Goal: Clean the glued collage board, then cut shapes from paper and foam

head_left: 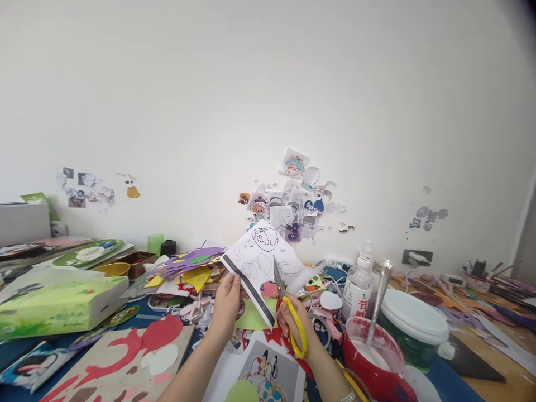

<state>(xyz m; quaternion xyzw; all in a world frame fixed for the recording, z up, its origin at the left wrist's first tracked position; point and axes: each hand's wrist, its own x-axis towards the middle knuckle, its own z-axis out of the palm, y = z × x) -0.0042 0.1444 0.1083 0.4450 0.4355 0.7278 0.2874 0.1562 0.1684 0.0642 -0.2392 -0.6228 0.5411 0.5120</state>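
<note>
My left hand [227, 295] pinches the dark-striped edge of a white sheet of paper [243, 251] printed with line drawings of cartoon figures. The sheet is tilted, held up above the cluttered table. In my right hand [293, 321] is a pair of scissors [296, 324] with yellow handles, its blades pointing up across the sheet. A hole in the sheet's lower part shows pink and green behind it. Whether the blades are cutting the paper I cannot tell. Below my hands lies a printed picture [268, 371] of a cartoon figure, with a light green paper circle [242, 391] overlapping it.
At right stand a red bowl [355, 329] of white paste with a spoon, a clear bottle [355, 287] and a green tub [412, 346] with a white lid. Leftward are a tissue pack [62, 307], cardboard [109, 340] with red cutouts, and purple and yellow paper scraps [188, 265].
</note>
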